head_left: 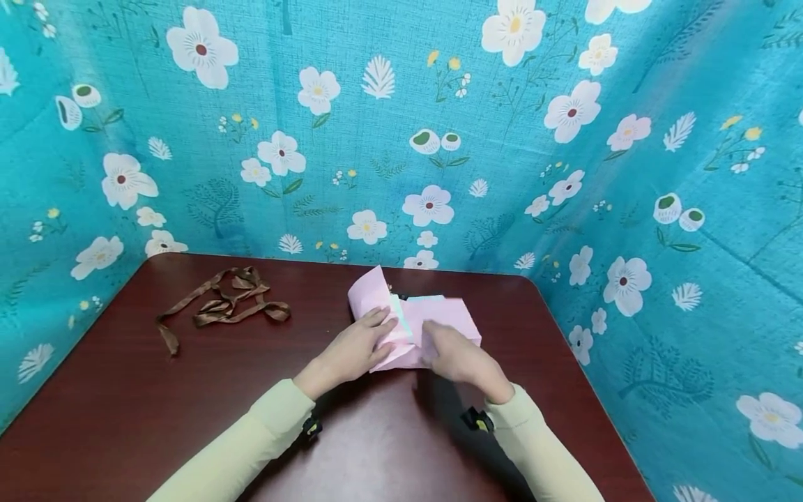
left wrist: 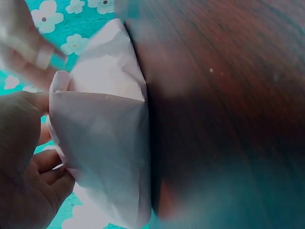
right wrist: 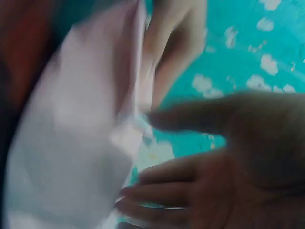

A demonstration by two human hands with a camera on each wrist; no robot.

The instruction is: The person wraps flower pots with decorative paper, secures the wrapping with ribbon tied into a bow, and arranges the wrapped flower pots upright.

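Pink paper (head_left: 453, 318), creased into angular folds, lies at both hands (head_left: 351, 350) (head_left: 463, 357)

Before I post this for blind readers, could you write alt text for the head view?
A person's left hand rests on folded pink paper on a red-brown table; the right hand, blurred, is at the paper's near edge. A looped brown ribbon lies at left; a turquoise floral cloth hangs behind.

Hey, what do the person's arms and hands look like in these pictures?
Both arms wear long, pale yellow-green sleeves that reach the wrists. A small black attachment with a touch of yellow shows at each cuff. The left hand and right hand are bare, without gloves.
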